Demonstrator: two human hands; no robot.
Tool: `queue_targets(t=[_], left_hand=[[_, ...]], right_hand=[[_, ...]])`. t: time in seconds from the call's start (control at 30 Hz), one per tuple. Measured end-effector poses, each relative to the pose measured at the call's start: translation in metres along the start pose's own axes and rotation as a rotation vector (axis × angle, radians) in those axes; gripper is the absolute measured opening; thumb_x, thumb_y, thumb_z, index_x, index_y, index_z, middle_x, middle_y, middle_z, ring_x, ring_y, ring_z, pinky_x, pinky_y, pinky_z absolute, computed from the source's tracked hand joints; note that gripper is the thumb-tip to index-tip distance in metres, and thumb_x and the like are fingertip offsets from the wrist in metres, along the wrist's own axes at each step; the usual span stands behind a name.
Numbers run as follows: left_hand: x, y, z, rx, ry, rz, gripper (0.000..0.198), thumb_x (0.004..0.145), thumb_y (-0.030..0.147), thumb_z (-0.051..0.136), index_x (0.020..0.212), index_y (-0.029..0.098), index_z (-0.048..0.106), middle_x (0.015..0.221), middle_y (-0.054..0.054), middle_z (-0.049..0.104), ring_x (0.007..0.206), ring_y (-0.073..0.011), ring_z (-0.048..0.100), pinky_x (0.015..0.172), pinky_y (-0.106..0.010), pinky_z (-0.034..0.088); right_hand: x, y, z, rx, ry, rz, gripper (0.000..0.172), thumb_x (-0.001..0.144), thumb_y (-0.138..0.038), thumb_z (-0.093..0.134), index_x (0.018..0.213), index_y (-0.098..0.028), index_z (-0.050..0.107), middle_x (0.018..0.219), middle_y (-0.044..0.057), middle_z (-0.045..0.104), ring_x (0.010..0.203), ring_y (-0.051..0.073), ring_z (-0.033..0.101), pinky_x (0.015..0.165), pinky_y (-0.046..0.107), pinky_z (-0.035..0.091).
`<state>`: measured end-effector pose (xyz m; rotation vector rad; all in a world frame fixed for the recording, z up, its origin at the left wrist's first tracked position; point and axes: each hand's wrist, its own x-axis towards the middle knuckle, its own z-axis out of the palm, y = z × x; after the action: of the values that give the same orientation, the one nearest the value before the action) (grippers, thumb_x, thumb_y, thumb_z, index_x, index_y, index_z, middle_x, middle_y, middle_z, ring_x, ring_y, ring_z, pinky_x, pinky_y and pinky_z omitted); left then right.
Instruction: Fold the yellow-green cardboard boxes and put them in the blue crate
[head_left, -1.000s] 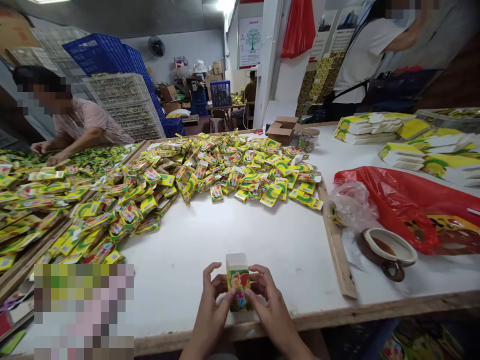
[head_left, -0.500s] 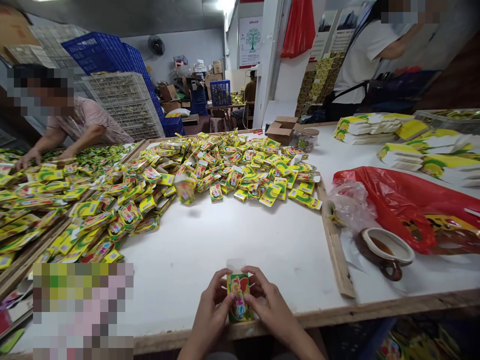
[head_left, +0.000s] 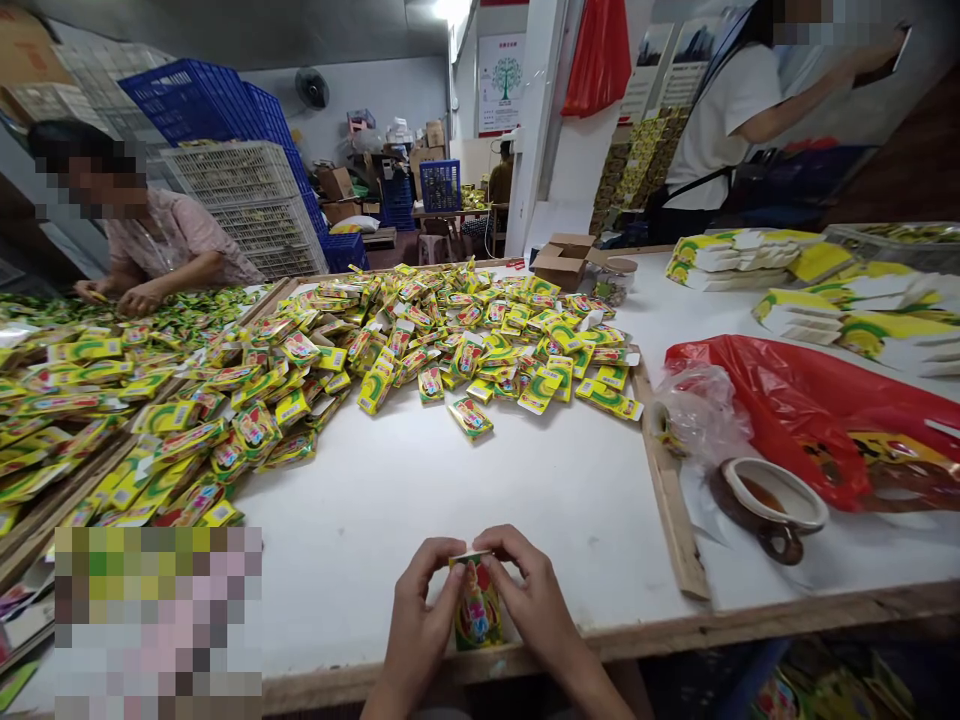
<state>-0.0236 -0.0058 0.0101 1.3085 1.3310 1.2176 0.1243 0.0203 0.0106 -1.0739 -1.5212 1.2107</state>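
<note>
A small yellow-and-green candy box (head_left: 477, 608) stands upright at the front edge of the white table (head_left: 360, 540), its printed side towards me. My left hand (head_left: 427, 600) grips its left side, fingers bent over the top edge and thumb on the front. On the other side my right hand (head_left: 529, 600) holds it the same way, fingertips at the top flap. The flap looks folded down under the fingers. Farther up the table lies a single box (head_left: 471, 418), just in front of a big heap of similar boxes (head_left: 420, 325).
A wooden strip (head_left: 675, 520) borders the table on the right. Beyond it are a brown cup (head_left: 772, 500) with liquid, a red plastic bag (head_left: 750, 400) and stacked flat cartons (head_left: 742, 255). A co-worker (head_left: 161, 235) handles boxes at the left; another person (head_left: 731, 120) stands at the back right.
The white flap that stood up on the box is now down beneath my fingertips. A box blurred in mid-air has come to rest, and a single box now lies in front of the heap.
</note>
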Motion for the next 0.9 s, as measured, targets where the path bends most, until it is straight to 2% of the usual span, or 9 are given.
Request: queue_targets(t=[0.07, 0.17, 0.37, 0.5, 0.63, 0.73, 0.8, 0.83, 0.9], left_hand=[[0.002, 0.004, 0.0, 0.037, -0.001, 0.015, 0.014, 0.085, 0.03, 0.055, 0.088, 0.018, 0.061, 0.09, -0.006, 0.065, 0.09, -0.0198, 0.061, 0.08, -0.029, 0.048], [0.004, 0.009, 0.0, 0.044, 0.02, -0.004, 0.015, 0.083, 0.031, 0.056, 0.084, 0.018, 0.062, 0.085, -0.005, 0.065, 0.085, -0.0191, 0.062, 0.076, -0.028, 0.049], [0.009, 0.011, 0.003, 0.026, 0.033, -0.085, 0.018, 0.082, 0.033, 0.058, 0.087, 0.017, 0.063, 0.083, -0.005, 0.067, 0.078, -0.0177, 0.061, 0.071, -0.026, 0.048], [0.01, 0.006, 0.004, -0.001, 0.039, -0.088, 0.018, 0.083, 0.033, 0.056, 0.084, 0.017, 0.063, 0.079, -0.004, 0.066, 0.076, -0.0173, 0.061, 0.07, -0.026, 0.048], [0.003, 0.003, 0.001, -0.002, 0.016, -0.037, 0.017, 0.084, 0.032, 0.056, 0.086, 0.018, 0.065, 0.085, -0.005, 0.065, 0.083, -0.0186, 0.061, 0.074, -0.028, 0.049], [-0.004, 0.0, -0.003, 0.05, -0.004, 0.017, 0.016, 0.084, 0.03, 0.057, 0.088, 0.019, 0.068, 0.094, -0.007, 0.065, 0.094, -0.0204, 0.061, 0.081, -0.03, 0.048], [-0.007, -0.002, -0.005, 0.056, 0.025, 0.03, 0.018, 0.083, 0.031, 0.057, 0.095, 0.021, 0.067, 0.102, -0.008, 0.064, 0.099, -0.0213, 0.06, 0.084, -0.031, 0.048], [-0.008, -0.004, -0.007, 0.042, 0.05, 0.016, 0.021, 0.083, 0.031, 0.057, 0.101, 0.022, 0.065, 0.106, -0.009, 0.063, 0.099, -0.0212, 0.06, 0.085, -0.031, 0.048], [-0.01, -0.007, -0.008, -0.004, 0.104, -0.046, 0.029, 0.084, 0.033, 0.056, 0.111, 0.022, 0.058, 0.108, -0.009, 0.063, 0.095, -0.0204, 0.062, 0.083, -0.032, 0.049]], right_hand=[[-0.001, -0.003, 0.0, -0.029, -0.016, -0.04, 0.008, 0.085, -0.022, 0.055, 0.084, -0.019, 0.062, 0.09, 0.005, 0.062, 0.086, 0.018, 0.059, 0.075, 0.027, 0.047], [0.0, -0.006, 0.001, -0.053, 0.018, -0.048, 0.011, 0.086, -0.023, 0.055, 0.08, -0.018, 0.063, 0.085, 0.004, 0.062, 0.081, 0.017, 0.058, 0.071, 0.026, 0.046], [0.008, -0.011, 0.003, -0.138, 0.055, 0.052, 0.008, 0.083, -0.024, 0.058, 0.082, -0.017, 0.062, 0.076, 0.001, 0.062, 0.07, 0.015, 0.055, 0.066, 0.024, 0.043], [0.006, -0.011, 0.0, -0.12, 0.042, 0.076, 0.012, 0.085, -0.026, 0.056, 0.078, -0.017, 0.062, 0.076, 0.002, 0.063, 0.071, 0.016, 0.057, 0.066, 0.025, 0.044], [0.0, -0.005, 0.007, -0.021, -0.009, 0.084, 0.013, 0.086, -0.027, 0.055, 0.084, -0.017, 0.062, 0.083, 0.004, 0.066, 0.08, 0.018, 0.061, 0.071, 0.026, 0.047], [0.0, -0.008, 0.009, -0.005, -0.049, 0.081, 0.014, 0.086, -0.029, 0.054, 0.086, -0.018, 0.064, 0.083, 0.003, 0.068, 0.079, 0.018, 0.063, 0.072, 0.026, 0.048], [-0.005, -0.015, -0.01, -0.077, -0.029, 0.073, 0.018, 0.087, -0.031, 0.052, 0.084, -0.019, 0.065, 0.082, 0.003, 0.069, 0.08, 0.019, 0.064, 0.072, 0.025, 0.049], [-0.011, -0.019, -0.03, -0.151, -0.007, 0.082, 0.02, 0.087, -0.033, 0.052, 0.082, -0.02, 0.066, 0.081, 0.003, 0.069, 0.079, 0.019, 0.064, 0.071, 0.025, 0.05], [-0.03, -0.026, -0.085, -0.363, 0.057, 0.13, 0.024, 0.086, -0.039, 0.051, 0.081, -0.022, 0.067, 0.08, 0.003, 0.07, 0.077, 0.02, 0.065, 0.069, 0.025, 0.051]])
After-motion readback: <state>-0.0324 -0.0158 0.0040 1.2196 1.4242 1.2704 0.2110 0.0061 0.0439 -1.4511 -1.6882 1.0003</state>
